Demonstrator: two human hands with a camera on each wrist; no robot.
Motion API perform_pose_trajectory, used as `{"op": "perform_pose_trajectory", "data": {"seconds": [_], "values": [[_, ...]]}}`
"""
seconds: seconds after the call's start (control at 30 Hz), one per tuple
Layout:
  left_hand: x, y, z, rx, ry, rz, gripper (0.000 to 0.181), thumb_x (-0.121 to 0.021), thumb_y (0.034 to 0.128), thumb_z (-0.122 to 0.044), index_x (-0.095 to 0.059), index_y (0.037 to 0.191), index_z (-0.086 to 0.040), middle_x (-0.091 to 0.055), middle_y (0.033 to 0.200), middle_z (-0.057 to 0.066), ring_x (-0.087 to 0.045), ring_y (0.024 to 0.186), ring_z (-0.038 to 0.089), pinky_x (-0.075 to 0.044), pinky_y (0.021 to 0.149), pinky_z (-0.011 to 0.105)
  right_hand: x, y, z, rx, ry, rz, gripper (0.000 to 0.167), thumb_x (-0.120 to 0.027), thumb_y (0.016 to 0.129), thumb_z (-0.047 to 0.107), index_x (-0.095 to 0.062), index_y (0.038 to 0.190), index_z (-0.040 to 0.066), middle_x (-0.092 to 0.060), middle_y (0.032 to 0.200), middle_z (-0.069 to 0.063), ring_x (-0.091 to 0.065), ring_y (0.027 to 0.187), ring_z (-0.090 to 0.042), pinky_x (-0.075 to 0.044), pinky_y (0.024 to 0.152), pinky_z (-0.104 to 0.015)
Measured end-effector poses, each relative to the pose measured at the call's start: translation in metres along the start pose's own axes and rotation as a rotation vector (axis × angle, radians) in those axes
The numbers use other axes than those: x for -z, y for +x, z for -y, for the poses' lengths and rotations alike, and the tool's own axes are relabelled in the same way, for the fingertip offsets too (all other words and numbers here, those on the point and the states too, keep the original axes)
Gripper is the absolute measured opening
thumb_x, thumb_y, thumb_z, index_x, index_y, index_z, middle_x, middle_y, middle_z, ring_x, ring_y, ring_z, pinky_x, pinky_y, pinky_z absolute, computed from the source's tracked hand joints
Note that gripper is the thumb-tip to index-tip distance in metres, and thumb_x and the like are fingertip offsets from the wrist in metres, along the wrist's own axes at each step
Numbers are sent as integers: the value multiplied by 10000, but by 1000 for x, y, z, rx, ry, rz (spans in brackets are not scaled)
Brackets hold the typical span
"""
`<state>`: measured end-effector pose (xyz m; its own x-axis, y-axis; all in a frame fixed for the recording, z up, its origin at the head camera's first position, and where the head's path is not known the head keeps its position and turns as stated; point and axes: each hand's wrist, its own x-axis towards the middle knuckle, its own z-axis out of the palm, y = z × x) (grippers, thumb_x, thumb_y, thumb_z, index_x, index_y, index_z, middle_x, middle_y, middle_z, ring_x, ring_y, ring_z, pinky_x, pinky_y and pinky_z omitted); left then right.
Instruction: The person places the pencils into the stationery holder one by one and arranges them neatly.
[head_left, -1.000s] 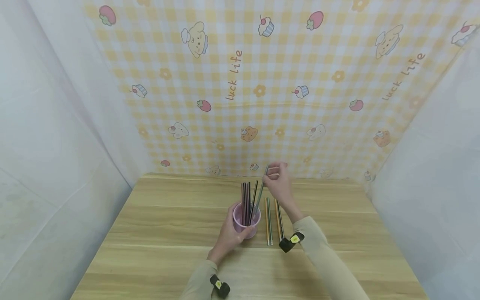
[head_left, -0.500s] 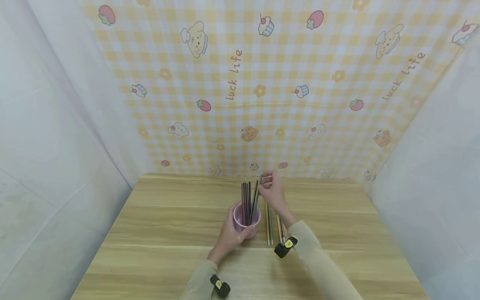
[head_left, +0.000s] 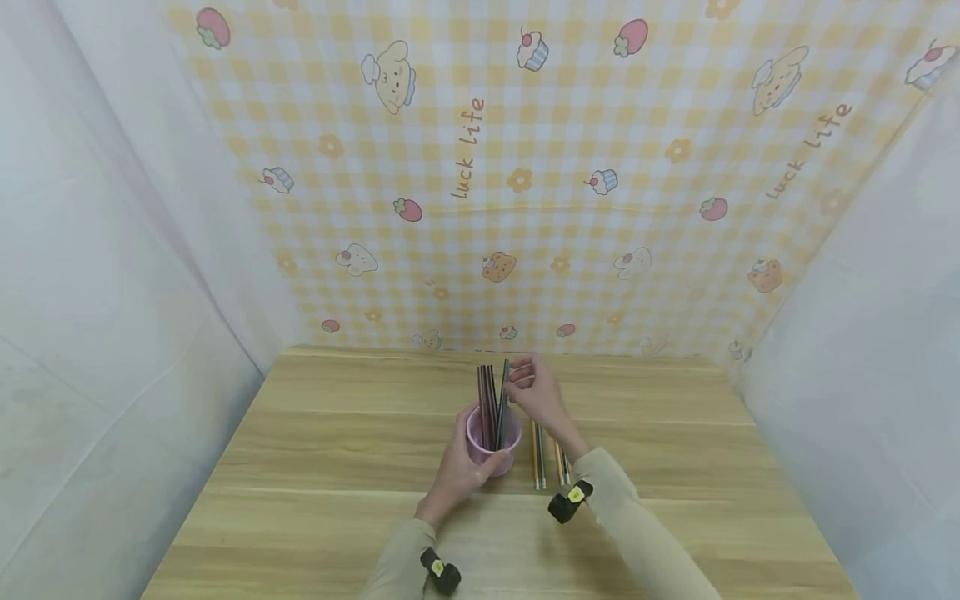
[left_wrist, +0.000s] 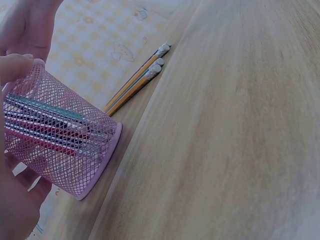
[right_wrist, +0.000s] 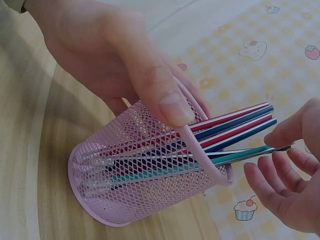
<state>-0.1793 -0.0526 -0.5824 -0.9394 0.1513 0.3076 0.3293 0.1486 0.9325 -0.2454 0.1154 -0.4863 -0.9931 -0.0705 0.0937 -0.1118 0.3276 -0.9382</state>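
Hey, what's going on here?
A person has a pink mesh cup in the grip of the left hand. The right hand is at the top end of a green pencil standing in the cup; whether it pinches it is unclear. Red and blue pencils are in there too, and other pencils lie on the table beside it.

"luck life" [head_left: 467, 148] x2 on yel. chk. cloth [head_left: 558, 208]
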Motion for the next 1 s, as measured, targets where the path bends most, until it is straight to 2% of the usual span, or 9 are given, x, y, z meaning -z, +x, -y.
{"op": "perform_pose_trajectory", "data": {"seconds": [0.23,0.47,0.73,0.87,1.0], "values": [[-1,0,1,-20,-33,-10,933,-855,778,-130,-324,1543,-74,-515,1468,206,-540,1309,387,-419,1117,632,4,0,-4,6,-10,-14,370,-647,857,-47,-571,1217,-14,-654,1060,-204,-698,881,-269,-626,728,-292],[0,0,0,18,-5,8,919,-852,787,-177,-327,1539,-129,-507,1485,155,-524,1336,343,-411,1152,573,17,2,-21,-38,-42,-30,384,-619,874,-7,-555,1252,-21,-639,1095,-204,-677,899,-264,-615,742,-306],[0,0,1,36,11,13,923,-845,786,-208,-322,1546,-162,-498,1494,148,-515,1346,344,-406,1152,571,36,7,-49,-125,-53,-48,398,-585,888,5,-527,1279,-39,-602,1124,-214,-659,968,-360,-619,824,-451],[1,0,1,34,5,9,928,-853,782,-188,-327,1545,-155,-499,1494,150,-512,1348,351,-404,1155,577,43,8,-58,-135,-87,-76,407,-593,859,-1,-540,1259,-52,-614,1100,-220,-654,922,-305,-607,753,-352],[0,0,-1,43,6,0,933,-851,778,-133,-326,1550,-130,-494,1499,170,-508,1352,367,-395,1159,589,47,10,-66,-138,-130,-92,377,-601,854,-4,-552,1224,-54,-628,1087,-234,-659,922,-309,-572,696,-277]]}}
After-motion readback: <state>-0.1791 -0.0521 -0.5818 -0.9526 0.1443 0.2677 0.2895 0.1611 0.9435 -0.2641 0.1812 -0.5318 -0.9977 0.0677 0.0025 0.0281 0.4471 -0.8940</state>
